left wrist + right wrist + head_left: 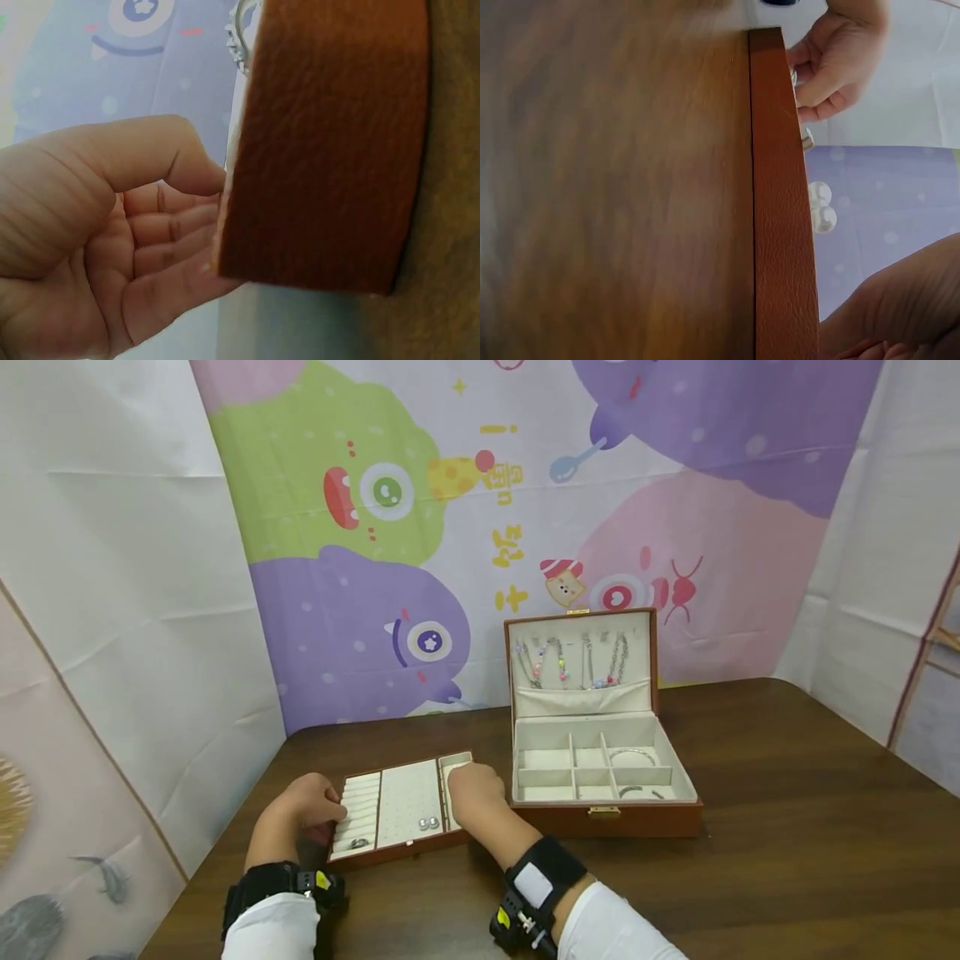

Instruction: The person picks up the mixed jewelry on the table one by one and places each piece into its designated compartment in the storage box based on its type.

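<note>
A shallow brown jewelry tray (pixel 408 853) with a pale lining lies on the table, left of an open jewelry box (pixel 600 818). My left hand (pixel 309 802) grips the tray's left end, the thumb on the rim and the other fingers beyond the side. Over the tray's narrow right compartment, my right hand (pixel 477 795) is bent downward; its fingertips are hidden, and I cannot tell what they hold. Two round pearly earrings (pixel 429 823) sit on the tray's middle panel. A ring (pixel 358 842) rests in the ridged left section.
Necklaces (pixel 551 662) hang inside the raised box lid (pixel 581 700). A bracelet (pixel 632 753) and smaller curved pieces (pixel 632 790) lie in the box's divided compartments. Behind the brown wooden table (pixel 795 827) hangs a cartoon-printed cloth (pixel 360 635).
</note>
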Tool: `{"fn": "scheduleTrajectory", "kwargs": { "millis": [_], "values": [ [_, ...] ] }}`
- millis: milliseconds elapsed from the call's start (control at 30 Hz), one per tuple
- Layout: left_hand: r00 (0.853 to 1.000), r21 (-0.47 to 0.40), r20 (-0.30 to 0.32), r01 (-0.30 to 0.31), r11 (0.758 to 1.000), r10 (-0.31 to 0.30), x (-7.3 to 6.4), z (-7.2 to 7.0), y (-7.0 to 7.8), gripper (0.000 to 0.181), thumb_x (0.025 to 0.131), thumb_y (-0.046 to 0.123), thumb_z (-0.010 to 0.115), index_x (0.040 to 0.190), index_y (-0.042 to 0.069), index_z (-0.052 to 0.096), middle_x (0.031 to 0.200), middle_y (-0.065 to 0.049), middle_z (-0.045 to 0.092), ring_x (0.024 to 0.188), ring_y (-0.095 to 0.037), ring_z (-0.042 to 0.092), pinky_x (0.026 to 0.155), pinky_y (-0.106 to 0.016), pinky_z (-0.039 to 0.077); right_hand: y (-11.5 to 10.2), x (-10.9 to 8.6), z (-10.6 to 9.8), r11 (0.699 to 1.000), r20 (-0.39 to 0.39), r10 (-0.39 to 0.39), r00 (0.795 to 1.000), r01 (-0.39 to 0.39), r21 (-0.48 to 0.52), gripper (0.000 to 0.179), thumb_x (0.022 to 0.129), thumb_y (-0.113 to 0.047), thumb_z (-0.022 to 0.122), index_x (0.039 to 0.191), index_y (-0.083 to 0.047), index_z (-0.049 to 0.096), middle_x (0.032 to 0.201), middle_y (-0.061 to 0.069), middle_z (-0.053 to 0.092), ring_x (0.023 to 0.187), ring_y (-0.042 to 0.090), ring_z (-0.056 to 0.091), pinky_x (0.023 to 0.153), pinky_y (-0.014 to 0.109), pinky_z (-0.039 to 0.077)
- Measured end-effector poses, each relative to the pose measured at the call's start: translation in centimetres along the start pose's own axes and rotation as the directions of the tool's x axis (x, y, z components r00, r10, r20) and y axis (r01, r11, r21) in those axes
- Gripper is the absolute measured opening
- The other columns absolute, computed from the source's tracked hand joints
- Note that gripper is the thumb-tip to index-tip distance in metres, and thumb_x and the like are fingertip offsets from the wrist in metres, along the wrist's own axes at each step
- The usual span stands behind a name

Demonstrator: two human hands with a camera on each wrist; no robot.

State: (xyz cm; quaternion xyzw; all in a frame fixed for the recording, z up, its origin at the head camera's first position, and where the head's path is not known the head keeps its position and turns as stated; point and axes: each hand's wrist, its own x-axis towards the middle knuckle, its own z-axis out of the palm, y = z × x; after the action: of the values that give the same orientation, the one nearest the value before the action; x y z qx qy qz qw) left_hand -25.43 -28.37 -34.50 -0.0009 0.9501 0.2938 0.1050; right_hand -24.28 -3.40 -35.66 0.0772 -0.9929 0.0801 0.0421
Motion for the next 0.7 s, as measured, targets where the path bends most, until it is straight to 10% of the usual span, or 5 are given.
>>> {"fn": "scheduleTrajectory", "kwargs": {
  "millis": [267,700],
  "values": [
    [0.994,0.073,-0.084,-0.064,0.995,0.071,-0.7,-1.1,-0.4,0.008,0.077,0.003,0.066,0.073,-0.001,0.061,0.062,-0.008,0.06,0.049,-0.02,0.062,0.051,-0.035,0.055,-0.2,-0.9,-1.0,0.993,-0.097,-0.117,0.988,0.118,0.005,0.011,0.085,-0.004,0.069,0.074,-0.008,0.068,0.077,0.005,0.067,0.072,0.023,0.067,0.053,0.035,0.056],
    [0.973,0.053,-0.171,-0.147,0.988,0.154,-3.2,-3.9,1.7,0.015,0.078,0.005,0.064,0.087,-0.008,0.063,0.071,-0.011,0.064,0.052,-0.021,0.064,0.053,-0.037,0.056,2.1,-2.0,-3.9,0.952,-0.334,-0.166,0.928,0.239,0.191,0.034,0.066,-0.001,0.068,0.054,-0.015,0.039,0.058,-0.001,0.042,0.055,0.013,0.042,0.048,0.028,0.038]
  ]
}}
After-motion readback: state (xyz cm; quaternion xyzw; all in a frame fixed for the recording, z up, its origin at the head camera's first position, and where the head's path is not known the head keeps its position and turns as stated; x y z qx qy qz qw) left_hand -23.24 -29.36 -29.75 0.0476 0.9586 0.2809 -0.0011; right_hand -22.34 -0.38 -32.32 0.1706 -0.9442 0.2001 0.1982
